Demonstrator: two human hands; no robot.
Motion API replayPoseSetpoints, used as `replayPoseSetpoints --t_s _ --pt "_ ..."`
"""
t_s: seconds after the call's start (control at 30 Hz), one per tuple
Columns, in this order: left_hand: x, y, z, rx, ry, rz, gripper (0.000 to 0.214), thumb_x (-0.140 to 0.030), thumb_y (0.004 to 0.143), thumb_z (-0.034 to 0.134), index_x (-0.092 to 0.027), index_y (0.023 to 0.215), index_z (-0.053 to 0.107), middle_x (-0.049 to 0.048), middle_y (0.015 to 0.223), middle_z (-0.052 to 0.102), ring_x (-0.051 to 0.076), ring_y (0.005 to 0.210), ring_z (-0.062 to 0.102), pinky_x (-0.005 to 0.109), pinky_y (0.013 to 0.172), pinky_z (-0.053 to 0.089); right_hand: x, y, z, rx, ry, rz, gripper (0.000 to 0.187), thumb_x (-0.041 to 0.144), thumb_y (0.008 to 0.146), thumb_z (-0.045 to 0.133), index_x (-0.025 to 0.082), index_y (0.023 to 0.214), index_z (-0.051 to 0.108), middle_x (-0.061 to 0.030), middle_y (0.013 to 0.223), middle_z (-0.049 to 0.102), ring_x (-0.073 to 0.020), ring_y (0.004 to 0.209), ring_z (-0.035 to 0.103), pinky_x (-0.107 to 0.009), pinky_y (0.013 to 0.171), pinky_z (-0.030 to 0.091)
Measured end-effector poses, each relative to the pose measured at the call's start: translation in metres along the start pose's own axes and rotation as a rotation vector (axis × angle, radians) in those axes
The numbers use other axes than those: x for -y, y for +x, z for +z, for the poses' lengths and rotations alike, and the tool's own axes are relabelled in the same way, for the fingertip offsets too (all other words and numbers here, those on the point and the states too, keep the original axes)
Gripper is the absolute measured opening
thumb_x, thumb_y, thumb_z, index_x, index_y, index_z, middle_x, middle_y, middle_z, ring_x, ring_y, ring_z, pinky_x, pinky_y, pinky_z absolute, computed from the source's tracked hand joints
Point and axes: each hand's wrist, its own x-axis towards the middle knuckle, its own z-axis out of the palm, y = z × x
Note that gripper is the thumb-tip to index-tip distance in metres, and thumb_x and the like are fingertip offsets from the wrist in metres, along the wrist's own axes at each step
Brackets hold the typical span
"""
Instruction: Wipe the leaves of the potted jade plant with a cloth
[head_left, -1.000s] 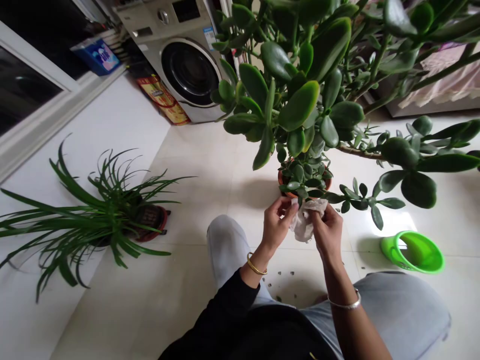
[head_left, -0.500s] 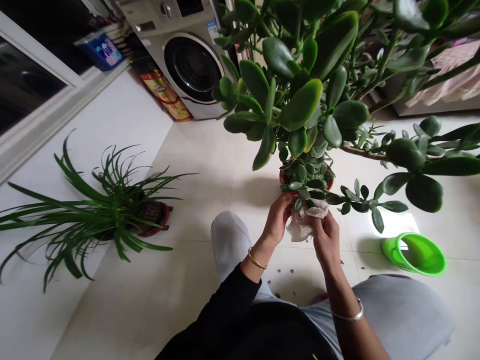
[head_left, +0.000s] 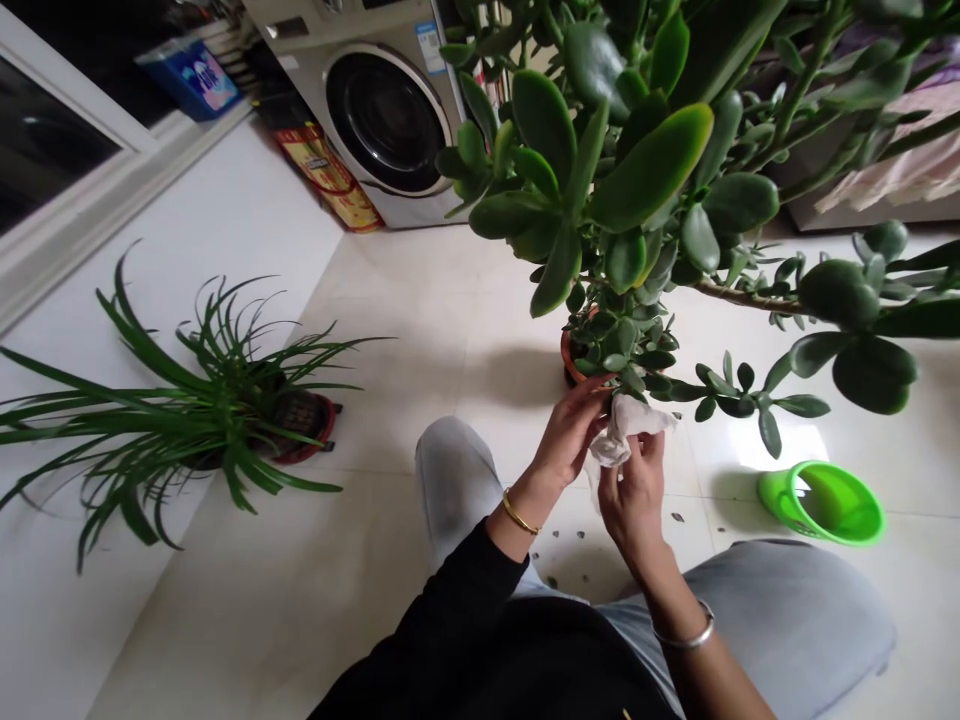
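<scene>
A large jade plant (head_left: 651, 165) with thick green leaves fills the upper right, above its reddish-brown pot (head_left: 568, 362). Low down, at the near edge of this pot, my left hand (head_left: 571, 432) has its fingers curled around a small leaf, which they partly hide. My right hand (head_left: 636, 500), just below and to the right, is closed on a crumpled white cloth (head_left: 628, 425), thin like a tissue. The cloth lies up against the low leaves, between both hands.
Small dark bits and fallen leaves (head_left: 553, 581) are scattered on the tiled floor. At right stands a bright green bucket (head_left: 821, 503). To the left a long-leaved potted plant (head_left: 225, 400) leans by the white wall. A washing machine (head_left: 390, 120) stands behind.
My right hand has turned and dropped slightly leftward, and the cloth has shifted and spread to the right. The left hand has edged right along the leaves. The view has moved slightly.
</scene>
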Motion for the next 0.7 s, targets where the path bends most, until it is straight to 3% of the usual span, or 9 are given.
replayPoseSetpoints --t_s 0.23,0.47,0.63,0.7 --pt "0.003 -0.012 0.004 -0.044 0.001 0.034 0.04 -0.038 0.073 0.091 -0.02 0.108 0.084 0.0048 0.104 0.082 0.017 0.092 0.074 0.03 0.09 0.054 -0.002 0.01 -0.008 0.057 -0.05 0.062 0.041 0.024 0.104 0.041 0.023 0.141 0.059 -0.0125 0.114 0.059 -0.0273 0.105 0.061 -0.046 0.09 0.056" --pt "0.003 -0.015 0.006 0.002 0.014 0.044 0.048 -0.047 0.077 0.089 -0.019 0.115 0.082 0.0078 0.108 0.081 0.023 0.102 0.074 0.032 0.091 0.054 -0.002 0.003 -0.009 0.096 0.028 0.028 0.027 0.031 0.105 0.045 0.021 0.105 0.07 -0.0111 0.104 0.06 -0.0256 0.096 0.061 -0.043 0.084 0.055" --pt "0.005 -0.018 0.009 0.017 -0.051 0.042 0.043 -0.046 0.078 0.089 -0.021 0.112 0.082 0.0057 0.109 0.081 0.02 0.104 0.073 0.028 0.093 0.053 -0.01 0.008 -0.01 0.046 0.011 0.054 0.034 0.034 0.106 0.043 0.02 0.125 0.068 -0.0151 0.118 0.063 -0.0295 0.111 0.061 -0.05 0.095 0.055" --pt "0.006 -0.019 0.011 0.025 -0.061 0.046 0.039 -0.046 0.08 0.086 -0.022 0.111 0.082 0.0055 0.11 0.08 0.021 0.108 0.073 0.03 0.097 0.054 -0.011 0.007 -0.011 0.044 0.002 0.061 0.035 0.034 0.106 0.043 0.02 0.125 0.068 -0.0155 0.119 0.064 -0.0299 0.112 0.061 -0.051 0.095 0.055"
